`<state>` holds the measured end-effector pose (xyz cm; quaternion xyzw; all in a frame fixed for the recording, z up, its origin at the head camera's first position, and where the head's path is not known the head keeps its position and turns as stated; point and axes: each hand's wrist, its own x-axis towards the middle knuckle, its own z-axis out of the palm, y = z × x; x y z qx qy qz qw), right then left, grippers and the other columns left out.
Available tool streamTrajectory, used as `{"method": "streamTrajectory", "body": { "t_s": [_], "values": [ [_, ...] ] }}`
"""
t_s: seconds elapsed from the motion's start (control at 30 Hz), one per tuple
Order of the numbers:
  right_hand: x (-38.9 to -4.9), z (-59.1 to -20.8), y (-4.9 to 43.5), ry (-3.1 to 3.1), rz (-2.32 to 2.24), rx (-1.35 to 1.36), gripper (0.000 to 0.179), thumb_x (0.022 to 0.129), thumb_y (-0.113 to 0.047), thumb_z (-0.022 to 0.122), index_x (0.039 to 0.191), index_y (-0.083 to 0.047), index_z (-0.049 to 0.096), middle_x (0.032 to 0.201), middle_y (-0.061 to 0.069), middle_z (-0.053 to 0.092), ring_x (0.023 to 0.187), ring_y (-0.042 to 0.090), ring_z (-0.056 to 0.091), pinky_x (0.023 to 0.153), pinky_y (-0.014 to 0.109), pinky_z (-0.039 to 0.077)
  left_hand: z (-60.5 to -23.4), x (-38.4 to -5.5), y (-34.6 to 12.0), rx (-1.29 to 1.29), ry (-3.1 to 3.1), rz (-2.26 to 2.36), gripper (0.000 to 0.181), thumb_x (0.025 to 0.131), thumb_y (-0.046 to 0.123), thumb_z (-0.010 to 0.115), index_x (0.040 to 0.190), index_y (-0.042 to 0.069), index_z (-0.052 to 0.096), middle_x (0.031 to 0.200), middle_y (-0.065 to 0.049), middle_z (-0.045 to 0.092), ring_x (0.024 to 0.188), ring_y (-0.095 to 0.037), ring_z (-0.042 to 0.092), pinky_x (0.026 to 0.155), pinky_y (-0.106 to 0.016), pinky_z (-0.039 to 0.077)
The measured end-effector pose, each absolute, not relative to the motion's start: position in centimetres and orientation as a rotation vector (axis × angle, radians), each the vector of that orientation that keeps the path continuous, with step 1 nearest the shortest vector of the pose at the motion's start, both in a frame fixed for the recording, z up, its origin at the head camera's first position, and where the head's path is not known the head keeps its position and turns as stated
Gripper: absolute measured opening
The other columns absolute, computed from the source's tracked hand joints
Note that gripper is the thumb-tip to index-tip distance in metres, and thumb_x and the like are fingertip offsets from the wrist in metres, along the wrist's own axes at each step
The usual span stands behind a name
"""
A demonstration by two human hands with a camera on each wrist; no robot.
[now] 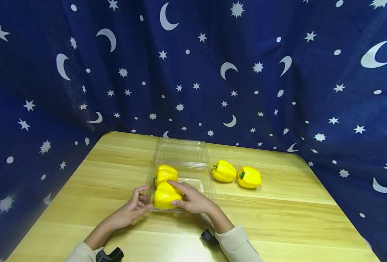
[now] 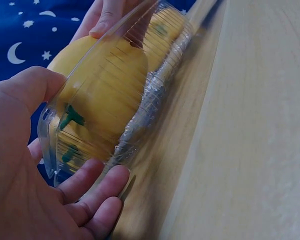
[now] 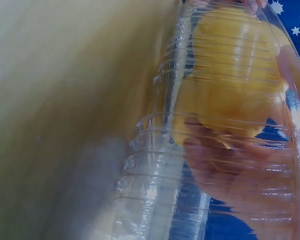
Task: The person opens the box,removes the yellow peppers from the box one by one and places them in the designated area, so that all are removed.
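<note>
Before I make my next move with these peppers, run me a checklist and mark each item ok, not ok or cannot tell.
1. Lid open: ok, laid back beyond the tray.
2. Left hand placed at the tray: ok, at its left side.
3. Right hand free: not ok, it grips the near pepper.
4. Near pepper resting on the tray floor: cannot tell, its underside is hidden.
5. Tray's right side free of peppers: ok, though the right hand covers part of it.
6. All peppers inside: not ok, the middle pepper and the rightmost pepper lie on the table.
</note>
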<state>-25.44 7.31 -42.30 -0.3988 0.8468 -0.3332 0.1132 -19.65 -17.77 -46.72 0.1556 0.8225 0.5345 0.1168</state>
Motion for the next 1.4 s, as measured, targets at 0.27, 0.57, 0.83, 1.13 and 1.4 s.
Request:
{"method": "streamTrajectory", "body": {
  "t_s": [0.27, 0.57, 0.83, 1.13, 1.4],
  "values": [
    [-25.27, -42.10, 7.42, 2.511, -0.959, -1.196, 0.064, 0.086, -0.029, 0.062, 0.142, -0.022, 0.032, 0.121, 0.012, 0.051, 0.106, 0.020, 0.051, 0.089, 0.034, 0.044, -46.66, -19.58, -17.73, 0.461, 2.400, 1.563, 0.062, 0.095, 0.028, 0.048, 0.138, 0.005, 0.009, 0.115, -0.021, 0.037, 0.090, -0.020, 0.047, 0.074, -0.023, 0.044],
    [-25.50, -42.12, 7.64, 2.516, -0.961, -1.194, 0.064, 0.085, -0.031, 0.063, 0.141, -0.024, 0.034, 0.121, 0.010, 0.051, 0.104, 0.020, 0.051, 0.085, 0.033, 0.045, -46.38, -19.47, -17.64, 0.461, 2.404, 1.553, 0.062, 0.095, 0.029, 0.049, 0.138, 0.005, 0.010, 0.117, -0.022, 0.038, 0.092, -0.020, 0.047, 0.075, -0.023, 0.044],
    [-25.57, -42.05, 7.71, 2.471, -1.028, -1.172, 0.064, 0.084, -0.028, 0.065, 0.140, -0.024, 0.036, 0.123, 0.012, 0.049, 0.108, 0.022, 0.051, 0.086, 0.032, 0.046, -46.29, -19.46, -17.59, 0.445, 2.405, 1.548, 0.063, 0.094, 0.029, 0.049, 0.138, 0.005, 0.010, 0.117, -0.021, 0.038, 0.092, -0.020, 0.047, 0.075, -0.023, 0.044],
    [-25.59, -42.30, 7.73, 2.431, -1.107, -1.139, 0.063, 0.082, -0.024, 0.068, 0.139, -0.023, 0.039, 0.123, 0.010, 0.049, 0.103, 0.020, 0.051, 0.081, 0.023, 0.046, -46.02, -19.32, -17.65, 0.482, 2.391, 1.563, 0.063, 0.094, 0.026, 0.050, 0.137, 0.004, 0.009, 0.116, -0.022, 0.037, 0.090, -0.019, 0.047, 0.074, -0.023, 0.044],
    [-25.78, -42.34, 7.78, 2.469, -1.094, -1.151, 0.062, 0.083, -0.024, 0.067, 0.138, -0.022, 0.039, 0.119, 0.009, 0.051, 0.101, 0.018, 0.052, 0.081, 0.025, 0.047, -46.29, -19.36, -17.63, 0.469, 2.402, 1.549, 0.062, 0.095, 0.028, 0.049, 0.138, 0.006, 0.010, 0.115, -0.020, 0.038, 0.089, -0.017, 0.048, 0.074, -0.022, 0.044]
  ]
}}
